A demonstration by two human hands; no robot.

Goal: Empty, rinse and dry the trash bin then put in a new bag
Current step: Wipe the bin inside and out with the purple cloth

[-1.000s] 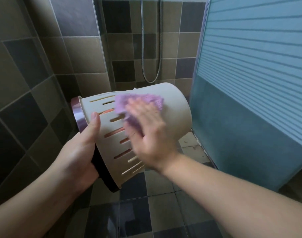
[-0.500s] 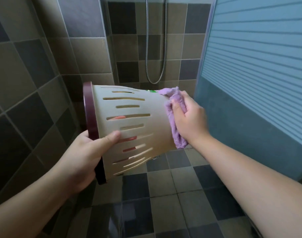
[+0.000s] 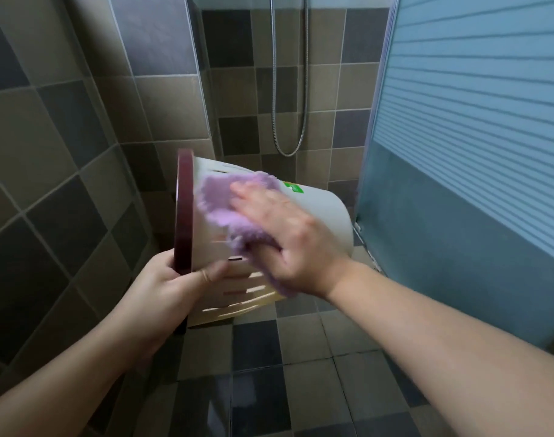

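- Trash bin, cream with slotted wall, held in the air on its side over the tiled floor; dark maroon rim faces left, closed base points right toward the shower door.
- Left hand grips the bin at the low part of the rim, thumb curled over the slotted wall, fingers hidden behind the rim.
- Right hand lies on the upper side wall, fingers fairly straight, pressing a purple cloth flat against the bin; cloth bunches under the palm and hangs down past the wrist side. Hand and cloth blurred.
- Cloth sits just right of the rim, touching the wall; small green sticker on the bin just beyond the fingertips.
- Bin inside not visible from this angle, contents cannot tell.
- Bin base is near the door's lower edge, apart from it; tiled wall close on the left of the rim.
- Open floor below and in front of the bin; shower hose loops on the back wall behind it.
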